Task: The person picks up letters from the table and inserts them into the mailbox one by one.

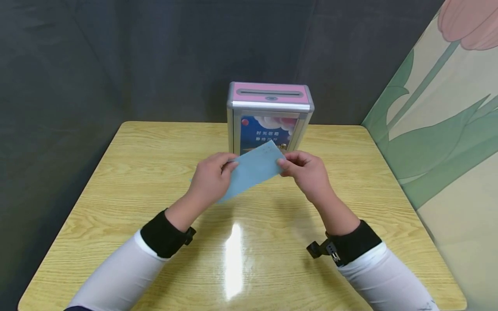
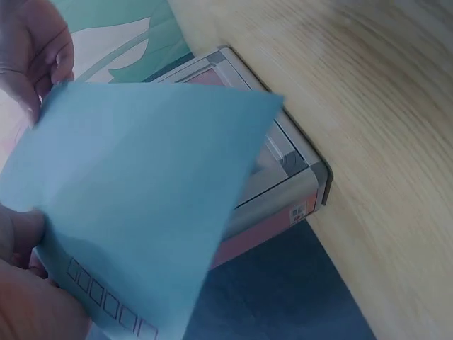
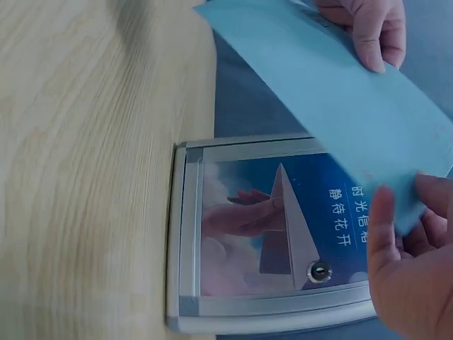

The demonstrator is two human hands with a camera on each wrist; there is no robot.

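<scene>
A light blue envelope [image 1: 254,166] is held tilted in the air in front of the mailbox [image 1: 271,96]. My left hand [image 1: 212,177] pinches its left part between thumb and fingers. At the right end, my right hand [image 1: 307,172] pinches a corner. A row of printed boxes shows on the envelope [image 2: 148,170] near my left hand [image 2: 39,301] in the left wrist view. The mailbox has a pink top with a long slot, silver edges and a printed front panel. From the right wrist, a round lock [image 3: 320,271] is visible on that panel.
The mailbox stands at the back of a wood-grain table [image 1: 155,160]. Behind it hangs a dark curtain [image 1: 175,60]. A wall with a painted tulip [image 1: 432,125] runs along the right side. Bright light reflects off the tabletop near the front.
</scene>
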